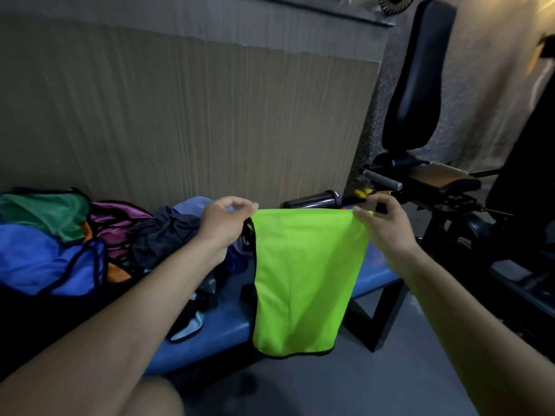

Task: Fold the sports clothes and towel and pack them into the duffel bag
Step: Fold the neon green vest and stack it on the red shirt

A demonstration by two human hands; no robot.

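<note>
While both hands, left hand (228,219) and right hand (387,223), pinch the neon green vest (303,280) in their fingers above the desk (228,331), unfolded clothes (90,235) wait far left; no duffel bag visible yet

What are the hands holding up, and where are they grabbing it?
A bright green garment, hanging in the air in front of the blue bench. The left hand pinches its top left corner and the right hand pinches its top right corner.
</note>
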